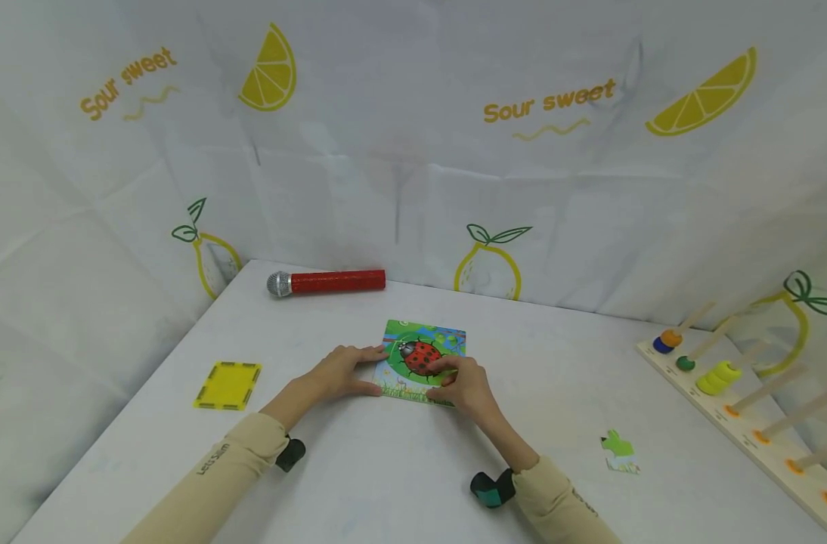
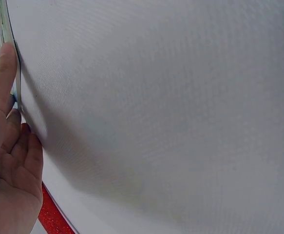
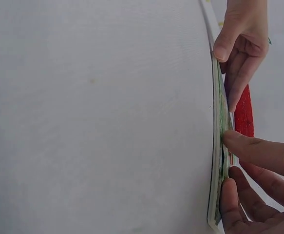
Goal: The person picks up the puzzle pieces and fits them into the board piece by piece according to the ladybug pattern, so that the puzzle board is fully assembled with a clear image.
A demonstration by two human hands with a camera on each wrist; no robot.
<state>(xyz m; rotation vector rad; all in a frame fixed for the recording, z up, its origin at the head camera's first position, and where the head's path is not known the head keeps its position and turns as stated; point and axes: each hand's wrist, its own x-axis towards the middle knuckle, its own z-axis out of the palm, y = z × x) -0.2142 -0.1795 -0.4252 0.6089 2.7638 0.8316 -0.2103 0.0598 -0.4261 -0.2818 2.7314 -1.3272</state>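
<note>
A square ladybug jigsaw puzzle [image 1: 403, 384] lies flat on the white table, with a red spotted ladybug on a green ground. My left hand [image 1: 342, 371] rests at its left side, fingers and thumb spread and touching the edge. Over the lower right of the picture, my right hand [image 1: 469, 387] curls its thumb and fingers and seems to pinch a puzzle piece against the board; the fingers hide most of that piece. The right wrist view shows the puzzle [image 3: 217, 146] edge-on, with the right fingertips on its face. One loose green puzzle piece [image 1: 619, 452] lies to the right.
A red microphone [image 1: 337, 282] lies at the back left. Nearer on the left is a yellow square tile [image 1: 227, 386]. Along the right edge stands a wooden peg board [image 1: 747, 434] with upright pegs and coloured beads. A white printed curtain [image 1: 413, 189] hangs behind the table.
</note>
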